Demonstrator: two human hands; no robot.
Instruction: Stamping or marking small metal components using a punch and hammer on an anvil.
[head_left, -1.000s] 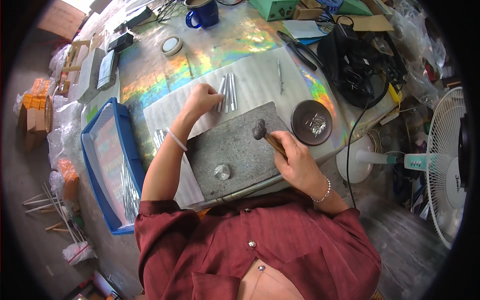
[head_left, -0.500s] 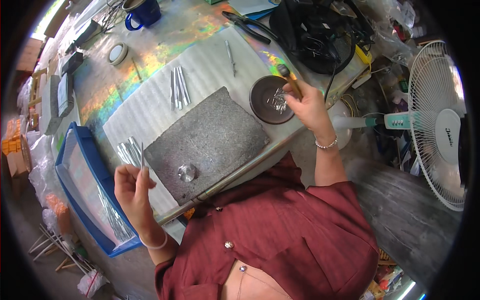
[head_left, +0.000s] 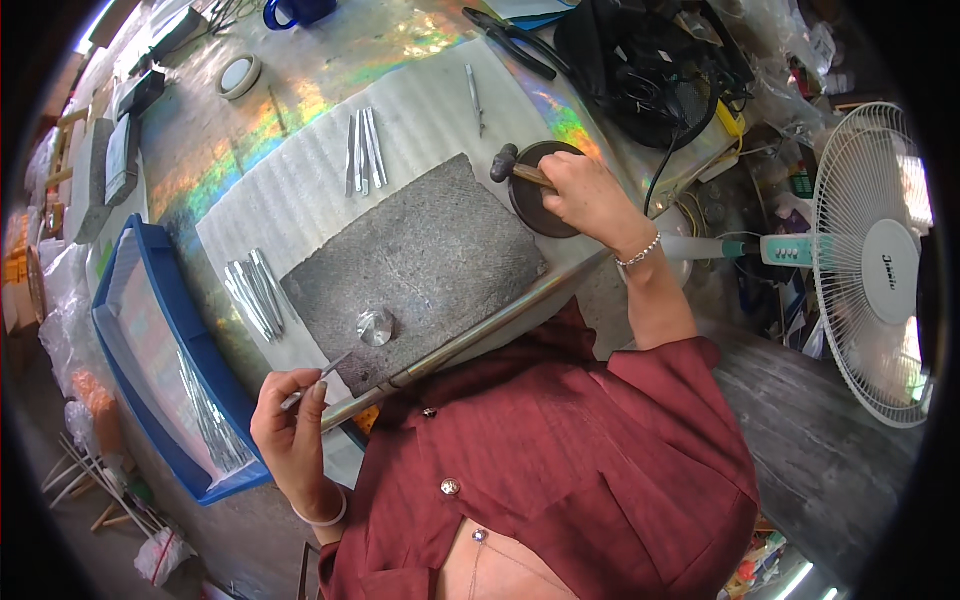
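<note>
Positioning step, apparently: metal strip (head_left: 337,364) is pinched in left hand (head_left: 293,410), hammer (head_left: 528,174) gripped in right hand (head_left: 590,195); steady placement on gray slab (head_left: 420,245) seems required.

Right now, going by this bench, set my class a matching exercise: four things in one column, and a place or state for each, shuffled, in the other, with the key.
Things
1. Hammer
2. Thin metal rod
3. Blue tray
4. Round shiny object

Places or states
A. Has silvery strips inside
B. Rests on the grey slab
C. Held in the right hand
D. Held in the left hand

Pairs: 1-C, 2-D, 3-A, 4-B
</note>
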